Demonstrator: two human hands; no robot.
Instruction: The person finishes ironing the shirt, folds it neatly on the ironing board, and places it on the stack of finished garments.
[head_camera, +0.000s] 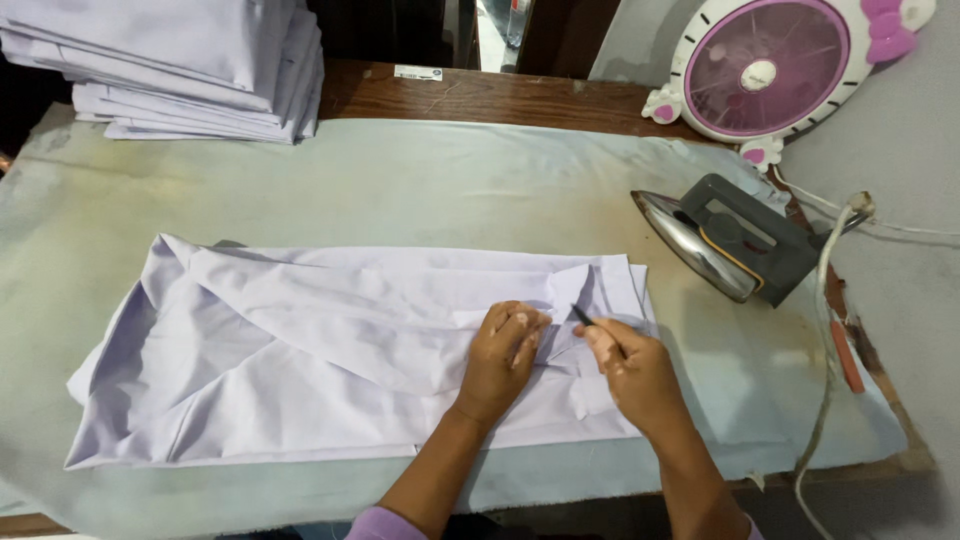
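White cotton garment (330, 350), thin and softly creased, lies folded into a long rectangle across the pale green padded cloth (400, 170) that covers the wooden table (500, 95). Near its right end, the left hand (503, 358) presses flat on the fabric, fingers together and slightly bent. Just beside it, the right hand (632, 368) pinches a small dark slender tool (582, 316) between thumb and fingers, its tip touching the cloth. A metal-soled iron (725, 238) with a grey body rests to the right, tipped on its side. Folded white garments (190, 65) are stacked at the far left, and a round pink fan (775, 65) leans against the wall.
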